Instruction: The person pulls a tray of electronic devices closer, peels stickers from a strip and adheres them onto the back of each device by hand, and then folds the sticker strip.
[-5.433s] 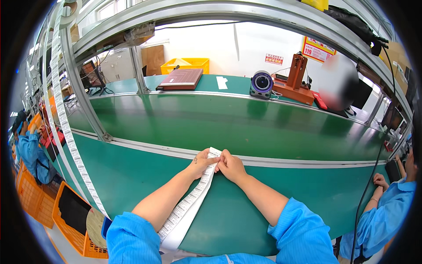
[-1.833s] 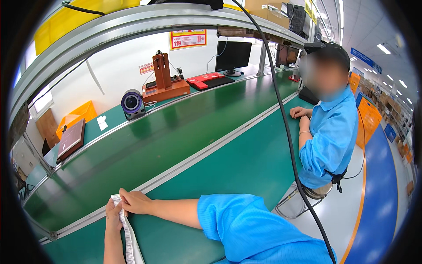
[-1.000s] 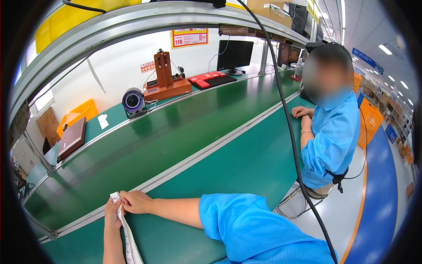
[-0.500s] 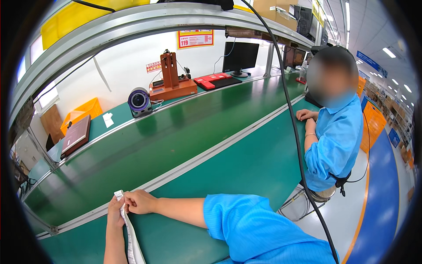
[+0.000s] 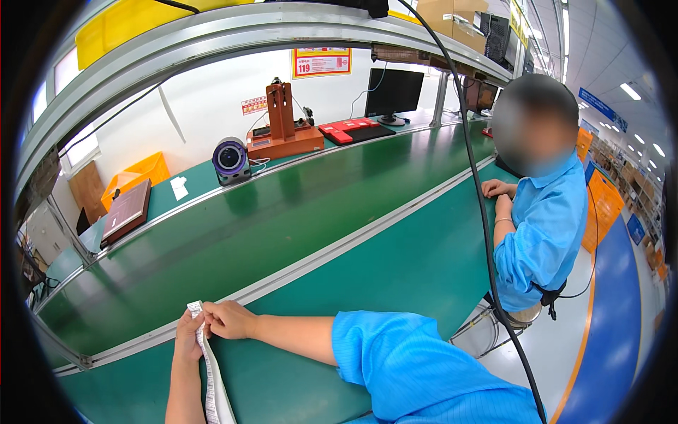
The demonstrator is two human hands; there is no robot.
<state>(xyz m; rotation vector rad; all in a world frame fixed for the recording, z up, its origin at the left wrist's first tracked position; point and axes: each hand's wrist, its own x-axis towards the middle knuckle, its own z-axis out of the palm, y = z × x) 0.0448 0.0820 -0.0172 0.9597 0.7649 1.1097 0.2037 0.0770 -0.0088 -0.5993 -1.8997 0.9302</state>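
Note:
A long white strip of printed labels [image 5: 214, 385] hangs from my hands down to the lower edge of the picture. Its top end sticks up just above my fingers. My left hand [image 5: 188, 338] is closed round the strip near that end. Right beside it, my right hand [image 5: 232, 320] has its fingers curled in a pinch at the strip's edge; the fingertips are partly hidden. Both hands are above the near green worktop [image 5: 304, 367], close to the metal rail [image 5: 282, 284].
Beyond the rail runs a green conveyor belt [image 5: 282, 219]. On the far ledge stand a round purple-rimmed device [image 5: 229, 161], an orange-brown stand [image 5: 282, 134], a monitor [image 5: 394, 93] and a dark red box [image 5: 127, 212]. A black cable [image 5: 472, 162] hangs in front. A co-worker [image 5: 540, 219] sits at the right.
The view has shifted slightly, so the surroundings sit a little further right. Both hands keep their grip at the strip's top end, with hardly any movement.

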